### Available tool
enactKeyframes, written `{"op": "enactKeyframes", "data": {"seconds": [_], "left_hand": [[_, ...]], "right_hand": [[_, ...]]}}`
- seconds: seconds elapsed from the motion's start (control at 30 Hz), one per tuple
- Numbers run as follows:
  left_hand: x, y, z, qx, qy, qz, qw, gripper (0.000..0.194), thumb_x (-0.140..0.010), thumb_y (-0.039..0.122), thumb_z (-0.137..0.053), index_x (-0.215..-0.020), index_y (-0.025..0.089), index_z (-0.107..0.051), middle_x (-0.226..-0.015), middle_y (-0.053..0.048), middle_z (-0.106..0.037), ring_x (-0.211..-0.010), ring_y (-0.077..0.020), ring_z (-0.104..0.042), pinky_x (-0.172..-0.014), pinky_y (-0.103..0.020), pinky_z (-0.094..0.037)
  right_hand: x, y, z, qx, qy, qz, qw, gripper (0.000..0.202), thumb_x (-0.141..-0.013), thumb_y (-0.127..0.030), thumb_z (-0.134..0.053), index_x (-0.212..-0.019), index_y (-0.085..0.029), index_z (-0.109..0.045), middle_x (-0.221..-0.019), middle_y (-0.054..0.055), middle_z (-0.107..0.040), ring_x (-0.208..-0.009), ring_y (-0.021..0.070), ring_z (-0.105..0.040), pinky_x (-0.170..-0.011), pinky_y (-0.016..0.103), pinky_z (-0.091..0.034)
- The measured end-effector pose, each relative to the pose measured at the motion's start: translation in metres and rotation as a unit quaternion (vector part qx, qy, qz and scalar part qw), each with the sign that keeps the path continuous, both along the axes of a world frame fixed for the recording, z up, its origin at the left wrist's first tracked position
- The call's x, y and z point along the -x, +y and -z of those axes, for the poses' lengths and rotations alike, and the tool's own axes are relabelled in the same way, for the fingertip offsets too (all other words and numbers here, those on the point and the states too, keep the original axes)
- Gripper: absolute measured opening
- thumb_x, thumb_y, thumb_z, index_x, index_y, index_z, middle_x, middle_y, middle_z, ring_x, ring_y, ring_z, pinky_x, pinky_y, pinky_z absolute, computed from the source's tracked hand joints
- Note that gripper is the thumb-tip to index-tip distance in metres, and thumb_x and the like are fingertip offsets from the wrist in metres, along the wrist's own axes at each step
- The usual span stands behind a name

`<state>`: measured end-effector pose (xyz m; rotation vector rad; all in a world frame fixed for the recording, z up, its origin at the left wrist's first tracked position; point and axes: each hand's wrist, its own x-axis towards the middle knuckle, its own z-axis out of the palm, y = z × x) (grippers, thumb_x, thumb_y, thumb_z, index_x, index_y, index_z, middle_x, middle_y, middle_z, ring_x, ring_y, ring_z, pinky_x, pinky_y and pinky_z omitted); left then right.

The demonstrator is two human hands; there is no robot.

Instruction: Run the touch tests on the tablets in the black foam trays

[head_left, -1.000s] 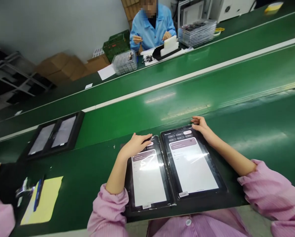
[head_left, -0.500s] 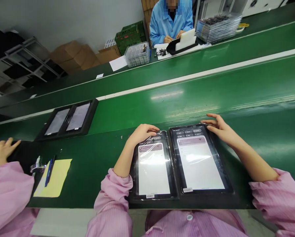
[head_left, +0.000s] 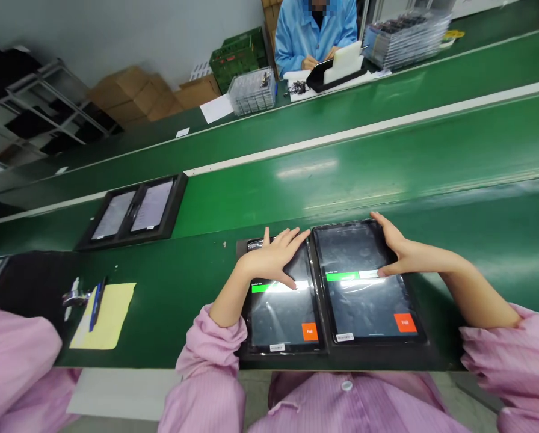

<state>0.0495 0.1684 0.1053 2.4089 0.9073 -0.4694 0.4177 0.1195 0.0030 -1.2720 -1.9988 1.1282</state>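
Dark grey fills both screens: the white panels seen half a second ago are gone, and each now shows a "Speaker Test" caption, a part-green, part-white bar and an orange "Fail" block. The left tablet (head_left: 284,325) and right tablet (head_left: 369,313) lie face up, side by side, in a black tray (head_left: 369,357) at the near edge of the green bench (head_left: 183,319).

The left hand (head_left: 274,258) is open, fingers fanned across the top of the left tablet, thumb now lowered to the white end of the bar. The right hand (head_left: 405,255) is open too, its index finger at the upper right corner of the right tablet, its thumb lowered to that tablet's bar. Neither hand grips anything; whether either thumb presses the glass cannot be told.

Judgement: the two units stand at the same stage of the speaker check, worked in parallel. No result is shown, so neither can be called passed or failed. The thumbs sit clear of the "Fail" blocks, making a mistaken touch there unlikely.

A yellow sheet (head_left: 123,300) with a pen (head_left: 97,305) on it lies to the left, well apart from both tablets.
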Motion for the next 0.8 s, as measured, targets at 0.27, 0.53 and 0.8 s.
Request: {"op": "enactKeyframes", "data": {"seconds": [0.27,0.53,0.8], "left_hand": [[0.040,0.026,-0.014,0.007,0.040,-0.055,0.998,0.110,-0.077,0.037,-0.079,-0.162,0.030,-0.009,-0.167,-0.016,-0.028,-0.154,-0.0373,-0.026,-0.120,-0.073,0.003],[0.097,0.065,-0.003,0.032,0.031,-0.062,0.997,0.073,-0.073,0.027,-0.072,-0.142,0.018,-0.049,-0.137,-0.010,-0.059,-0.125,-0.0255,-0.058,-0.104,-0.030,-0.047],[0.041,0.037,-0.005,-0.027,-0.032,-0.076,0.996,0.081,-0.076,0.020,-0.070,-0.150,0.019,-0.038,-0.145,-0.015,-0.052,-0.136,-0.0303,-0.051,-0.114,-0.043,-0.043]], "right_hand": [[0.015,-0.002,-0.022,-0.196,-0.068,0.067,0.976,0.074,-0.098,-0.067,-0.062,-0.156,-0.028,-0.038,-0.157,0.016,-0.028,-0.143,0.0443,-0.026,-0.116,0.069,-0.026],[0.089,-0.047,-0.041,-0.360,-0.209,-0.083,0.905,0.052,-0.097,-0.063,-0.071,-0.141,-0.036,-0.063,-0.163,0.012,-0.022,-0.139,0.0457,-0.032,-0.113,0.074,-0.007],[0.030,-0.035,-0.035,-0.296,-0.197,0.134,0.925,0.062,-0.108,-0.064,-0.031,-0.092,-0.025,-0.075,-0.123,0.014,-0.062,-0.115,0.0411,-0.055,-0.104,0.069,-0.033]]}}
